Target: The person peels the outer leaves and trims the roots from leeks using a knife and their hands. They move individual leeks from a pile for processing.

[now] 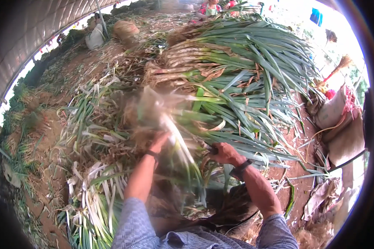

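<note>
My left hand [160, 140], smeared by motion, is closed around a long green onion [179, 143]. Its white stalk slants down to the right, and green leaves hang below. My right hand [225, 153] is closed on a short dark handle [213, 150]; whatever the handle belongs to is hidden or blurred. Beyond both hands lies a big pile of untrimmed green onions [237, 62], roots to the left and leaves to the right. Beside my left forearm rests a heap of cleaner white-stalked onions [99, 195].
Stripped leaves and husks [104, 99] litter the brown ground on the left. A pale sack [95, 37] and a tan bundle [126, 29] stand at the far left. Crumpled sacks [338, 120] lie on the right. Another person [212, 8] is at the far edge.
</note>
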The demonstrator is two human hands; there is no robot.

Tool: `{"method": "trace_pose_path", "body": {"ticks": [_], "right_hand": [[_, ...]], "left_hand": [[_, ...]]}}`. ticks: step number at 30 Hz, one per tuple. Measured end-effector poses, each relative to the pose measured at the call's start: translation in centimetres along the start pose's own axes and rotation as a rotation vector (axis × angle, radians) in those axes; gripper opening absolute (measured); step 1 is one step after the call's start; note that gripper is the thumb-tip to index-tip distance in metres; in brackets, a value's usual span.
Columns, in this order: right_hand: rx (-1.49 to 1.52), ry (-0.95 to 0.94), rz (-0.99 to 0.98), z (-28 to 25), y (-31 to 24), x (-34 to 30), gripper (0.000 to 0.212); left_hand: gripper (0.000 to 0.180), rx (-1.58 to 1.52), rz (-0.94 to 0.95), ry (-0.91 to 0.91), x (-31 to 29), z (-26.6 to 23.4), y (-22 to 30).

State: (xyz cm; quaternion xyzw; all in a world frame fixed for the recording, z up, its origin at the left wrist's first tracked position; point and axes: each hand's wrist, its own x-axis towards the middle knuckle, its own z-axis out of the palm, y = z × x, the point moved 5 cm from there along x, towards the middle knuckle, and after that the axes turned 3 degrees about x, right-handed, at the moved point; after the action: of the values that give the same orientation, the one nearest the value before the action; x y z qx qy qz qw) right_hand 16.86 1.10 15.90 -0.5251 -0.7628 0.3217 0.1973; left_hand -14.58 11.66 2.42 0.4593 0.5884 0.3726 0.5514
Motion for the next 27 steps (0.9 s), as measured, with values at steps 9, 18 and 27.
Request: {"method": "trace_pose_path", "body": {"ticks": [9, 18, 27], "right_hand": [[0.001, -0.038, -0.035, 1.3, -0.4, 1.9, 0.045], [0.069, 0.043, -0.073, 0.4, -0.4, 2.0, 0.041], [0.004, 0.060, -0.117, -0.6, 0.6, 1.2, 0.040]], "left_hand": [[0.033, -0.169, 0.171, 0.028, -1.5, 1.1, 0.9], [0.036, -0.089, 0.205, 0.016, -1.6, 2.5, 1.4], [0.028, 0.223, 0.187, 0.147, -1.6, 2.3, 2.2]]}}
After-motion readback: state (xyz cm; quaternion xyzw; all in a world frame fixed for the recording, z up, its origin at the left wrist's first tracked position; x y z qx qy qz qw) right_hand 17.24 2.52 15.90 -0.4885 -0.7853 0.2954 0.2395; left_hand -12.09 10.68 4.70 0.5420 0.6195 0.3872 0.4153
